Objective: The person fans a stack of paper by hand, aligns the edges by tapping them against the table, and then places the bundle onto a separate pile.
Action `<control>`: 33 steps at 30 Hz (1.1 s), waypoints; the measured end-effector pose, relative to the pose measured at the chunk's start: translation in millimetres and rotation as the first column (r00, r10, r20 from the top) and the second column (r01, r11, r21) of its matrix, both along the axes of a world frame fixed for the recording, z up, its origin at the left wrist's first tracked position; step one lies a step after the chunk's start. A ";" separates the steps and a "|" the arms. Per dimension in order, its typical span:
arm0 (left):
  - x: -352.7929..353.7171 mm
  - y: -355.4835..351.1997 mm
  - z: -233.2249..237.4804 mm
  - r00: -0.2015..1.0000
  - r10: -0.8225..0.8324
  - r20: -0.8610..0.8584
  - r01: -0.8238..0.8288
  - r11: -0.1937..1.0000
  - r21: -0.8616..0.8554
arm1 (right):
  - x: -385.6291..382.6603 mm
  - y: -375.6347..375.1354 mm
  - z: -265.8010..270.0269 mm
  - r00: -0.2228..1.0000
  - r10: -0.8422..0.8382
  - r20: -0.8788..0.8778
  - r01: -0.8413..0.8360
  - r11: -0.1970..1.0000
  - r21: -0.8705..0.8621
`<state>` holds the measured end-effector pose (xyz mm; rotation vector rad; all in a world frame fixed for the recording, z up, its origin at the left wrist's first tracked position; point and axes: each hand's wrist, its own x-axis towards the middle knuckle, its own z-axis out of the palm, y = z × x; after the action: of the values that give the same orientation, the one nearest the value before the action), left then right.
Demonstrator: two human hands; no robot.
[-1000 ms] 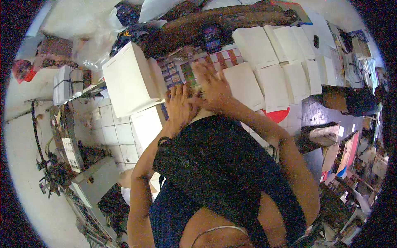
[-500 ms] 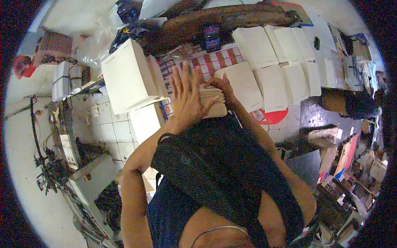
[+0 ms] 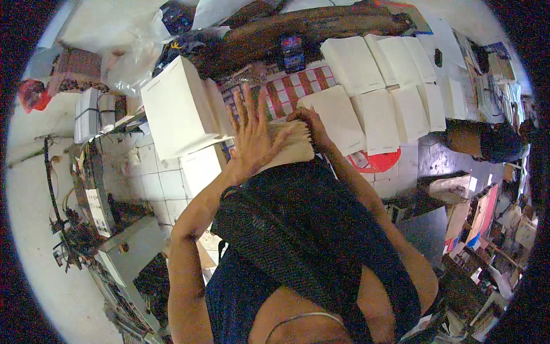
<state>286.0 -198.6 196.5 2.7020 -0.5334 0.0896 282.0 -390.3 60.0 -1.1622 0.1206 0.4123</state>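
Observation:
A thick stack of cream paper sheets point(image 3: 291, 148) lies right in front of my body, its edges fanned. My left hand point(image 3: 250, 140) rests across the left side of the stack, palm down, fingers stretched out and spread. At the stack's right far corner, my right hand point(image 3: 316, 127) curls its fingers round the edge of the sheets. Left of my left hand stands a tall pile of cream printed sheets point(image 3: 180, 112). To the right of my right hand lies another cream pile point(image 3: 338, 117).
Several overlapping piles of cream sheets point(image 3: 381, 120) spread over the right of the table. Beyond my hands is a red-and-white checked cover point(image 3: 301, 86), with a dark jar point(image 3: 293, 54) behind it. A red round object point(image 3: 375, 161) shows below the table's edge, above white floor tiles.
The stack's sheets now fan out more, showing a broader top. My left hand has shifted slightly left, and my right fingers have curled in more at the corner.

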 end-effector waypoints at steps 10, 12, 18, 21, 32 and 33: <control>2.3 -11.3 9.8 0.999 -0.020 0.046 0.022 0.998 -0.055 | -1.3 13.3 16.3 0.999 0.013 0.042 -0.013 1.000 -0.003; 9.7 1.2 -17.1 0.998 -0.060 0.010 0.060 0.998 -0.011 | 2.5 12.5 11.7 0.998 0.037 0.046 -0.036 0.999 -0.029; 15.5 -19.9 11.8 0.998 0.060 0.019 -0.059 0.998 -0.015 | 7.7 11.0 12.5 0.992 -0.013 0.126 0.042 0.972 -0.229; 16.1 -47.2 -17.5 0.984 -0.132 0.115 0.142 0.987 -0.079 | 2.8 13.4 12.3 0.995 -0.101 0.027 0.100 0.995 0.022; 38.2 -8.2 -18.1 0.997 -0.046 0.068 0.041 0.996 0.077 | 12.0 15.4 8.7 0.995 -0.094 -0.039 0.099 0.982 0.163; 37.1 -9.7 -15.3 0.997 -0.024 0.078 0.017 0.996 0.089 | 13.3 13.8 2.8 0.993 -0.120 0.008 0.119 0.988 0.102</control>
<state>323.2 -208.3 181.2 2.7879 -0.6025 0.1714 295.3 -376.5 62.9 -1.0522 0.1546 0.3008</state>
